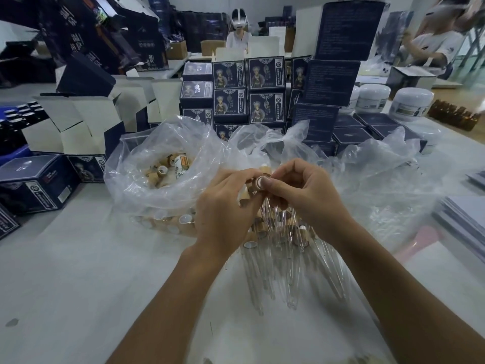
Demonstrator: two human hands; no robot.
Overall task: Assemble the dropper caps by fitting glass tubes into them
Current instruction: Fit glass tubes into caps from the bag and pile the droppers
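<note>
My left hand grips a tan dropper cap with a white inside, and a second cap peeks out under its fingers. My right hand meets it from the right, its thumb and fingers pinched on the same cap. Thin glass tubes hang below the two hands. A heap of assembled droppers and loose glass tubes lies on the table right beneath. A clear plastic bag at the left holds several loose tan caps.
More crumpled clear plastic lies to the right. Stacks of dark blue printed boxes stand behind the bags, open white-lined cartons at the left, white jars and brown bottles at the back right. Two people work at far tables.
</note>
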